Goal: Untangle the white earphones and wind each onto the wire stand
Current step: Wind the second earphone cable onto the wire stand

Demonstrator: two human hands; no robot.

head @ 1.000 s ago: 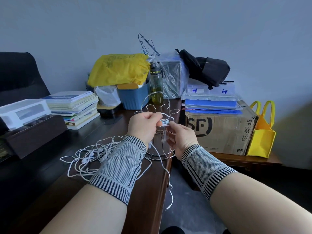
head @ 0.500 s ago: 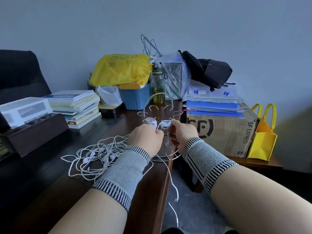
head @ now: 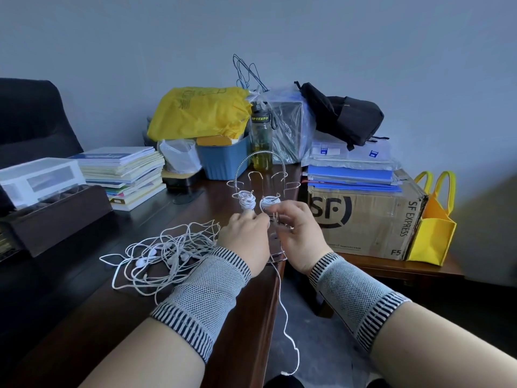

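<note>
Pinching thin white cord, both hands' curled fingers (head: 282, 218) meet at the spindly wire stand (head: 260, 175) bearing two wound bundles.

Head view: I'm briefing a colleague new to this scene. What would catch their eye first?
Probably the two hands, left and right, working at the wire stand on the desk edge, two white coils already wound on it. Next, the tangle of white earphones left of them.

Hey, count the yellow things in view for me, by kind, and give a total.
Yellow plastic bag on the blue bin: 1
Yellow tote bag beside the cardboard box: 1
Yellow-tinted drink bottle with black cap: 1
Total: 3
</note>
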